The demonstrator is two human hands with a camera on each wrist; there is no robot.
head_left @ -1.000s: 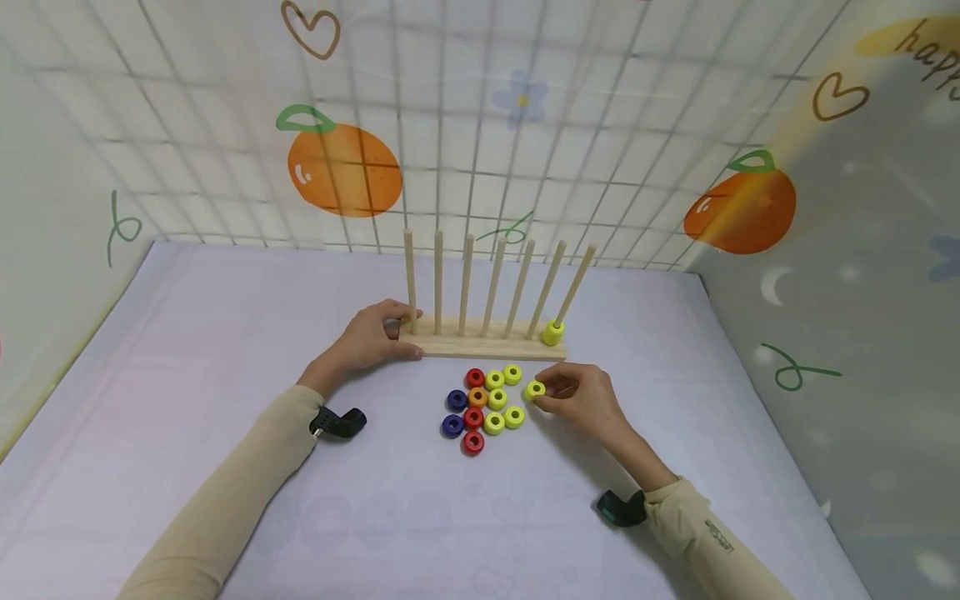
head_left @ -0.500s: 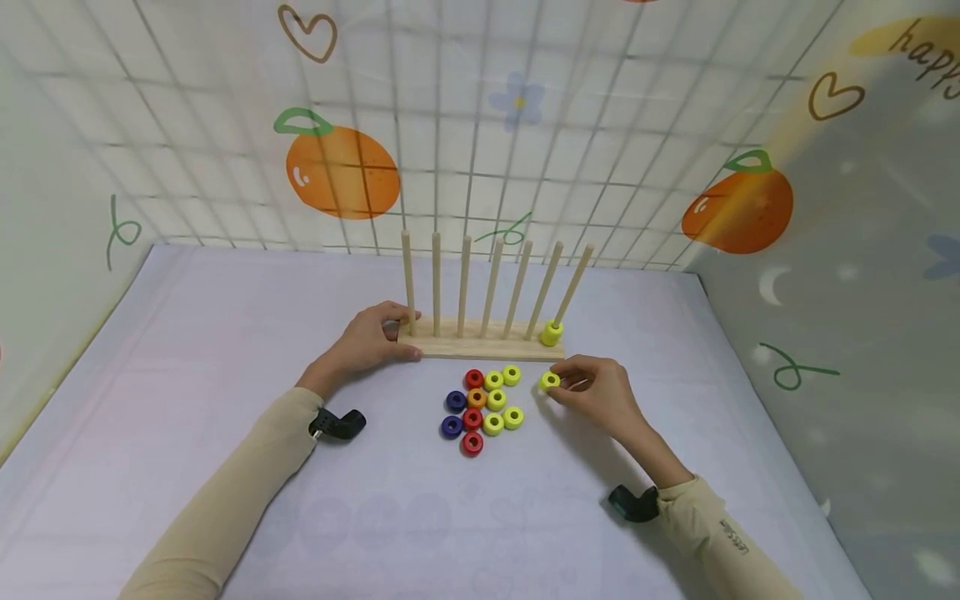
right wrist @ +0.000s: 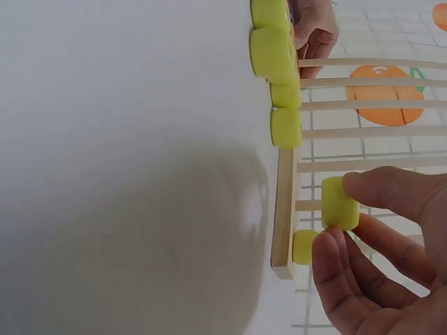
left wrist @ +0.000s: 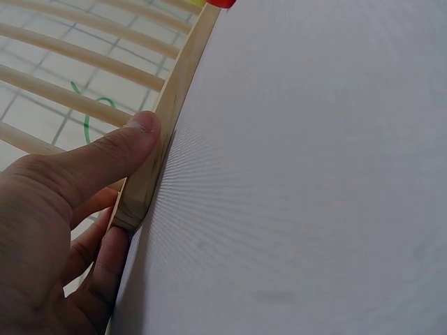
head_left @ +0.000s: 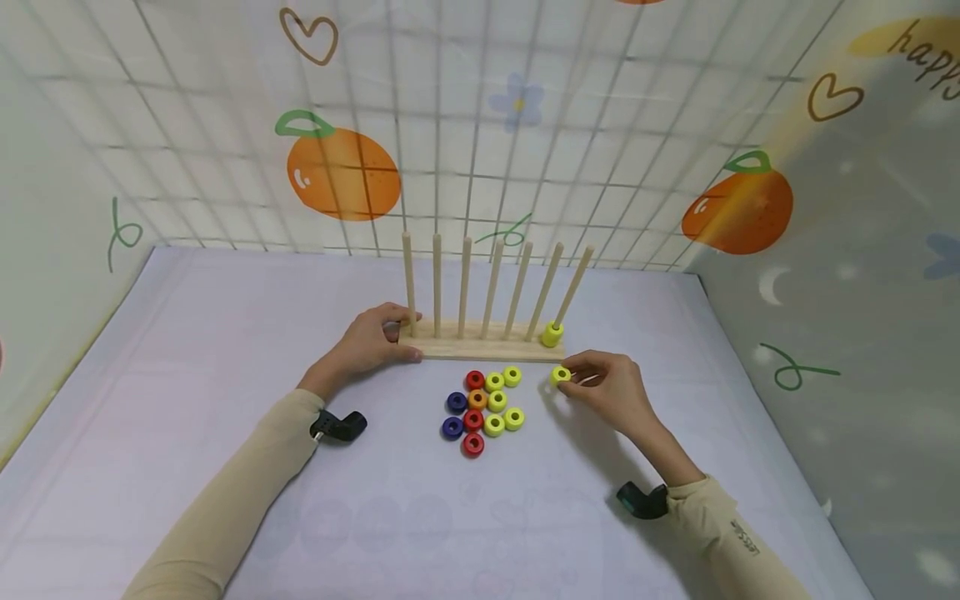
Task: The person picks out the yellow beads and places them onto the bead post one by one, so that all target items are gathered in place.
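Observation:
A wooden peg rack with several upright pegs stands on the table. My left hand grips its left end, thumb along the front edge and fingers round the end, as the left wrist view shows. My right hand pinches a yellow bead between thumb and fingertips, raised above the table in front of the rack's right end. Yellow beading sits at the foot of the rightmost peg. Several loose beads lie in front of the rack: yellow, red, dark blue and one orange.
A pale cloth covers the table. Behind the rack rises a white gridded backdrop with printed oranges, and a grey printed panel stands at the right. A dark wrist device sits at the right cuff.
My right hand has carried the yellow bead rightward and slightly toward the rack, away from the loose beads. The left hand keeps its grip, and the rack stays put.

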